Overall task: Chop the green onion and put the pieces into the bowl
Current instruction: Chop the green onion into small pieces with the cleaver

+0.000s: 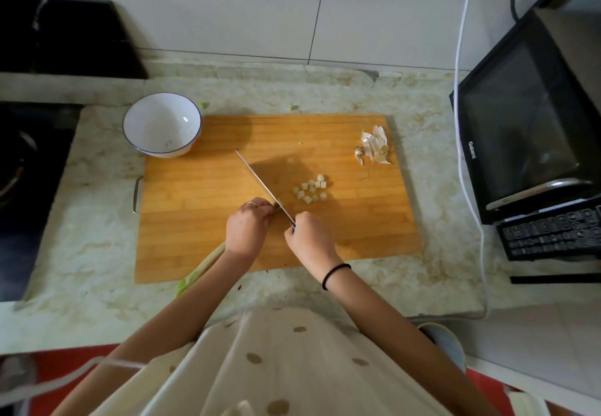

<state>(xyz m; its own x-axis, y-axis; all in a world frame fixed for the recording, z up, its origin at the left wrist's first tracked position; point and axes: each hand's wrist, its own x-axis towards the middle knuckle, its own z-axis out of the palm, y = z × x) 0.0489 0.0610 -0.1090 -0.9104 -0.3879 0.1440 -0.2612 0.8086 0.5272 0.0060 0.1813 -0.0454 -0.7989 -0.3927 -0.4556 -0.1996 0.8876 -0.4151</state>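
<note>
On a wooden cutting board [201,227] my left hand [248,227] presses down on a green onion stalk [203,266], which runs back under my forearm past the board's front edge. My right hand [309,237] grips the handle of a knife [260,181]; its blade sits edge-down against the stalk's cut end by my left fingertips, tip pointing to the far left. Several pale chopped onion pieces [312,188] lie just right of the blade. A white bowl with a blue rim [161,124] stands at the board's far left corner, with nothing visible in it.
Peel and root scraps [374,147] lie at the board's far right corner. A black microwave [527,142] with a white cable [461,58] stands to the right. A dark stove [29,168] lies to the left. Small green bits [294,107] rest behind the board.
</note>
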